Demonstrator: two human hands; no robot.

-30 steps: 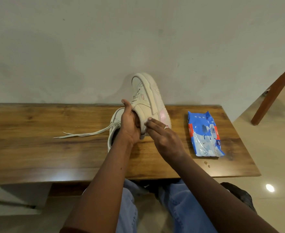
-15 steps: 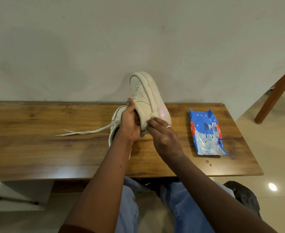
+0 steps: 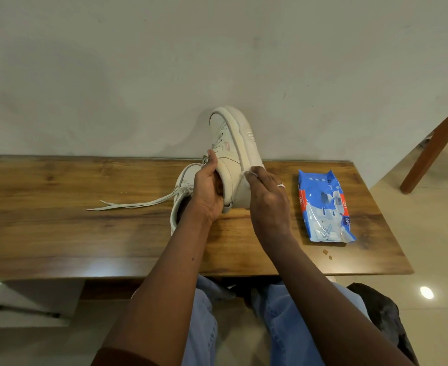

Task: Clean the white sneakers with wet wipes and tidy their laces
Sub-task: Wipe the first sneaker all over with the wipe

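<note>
Sneakers sit mid-table on the wooden table (image 3: 59,228): one raised sneaker (image 3: 233,159) is tipped toe-up, heel just above the wood, and the second sneaker (image 3: 184,191) lies behind it with its laces (image 3: 135,205) trailing loose to the left. The left hand (image 3: 207,192) is closed around the raised shoe's collar. The right hand (image 3: 267,199), fingers pinched on a wet wipe (image 3: 245,175) (mostly hidden), has slid up the sole edge since a second ago, so wiping is underway. The wipes pack (image 3: 323,204) lies to the right.
</note>
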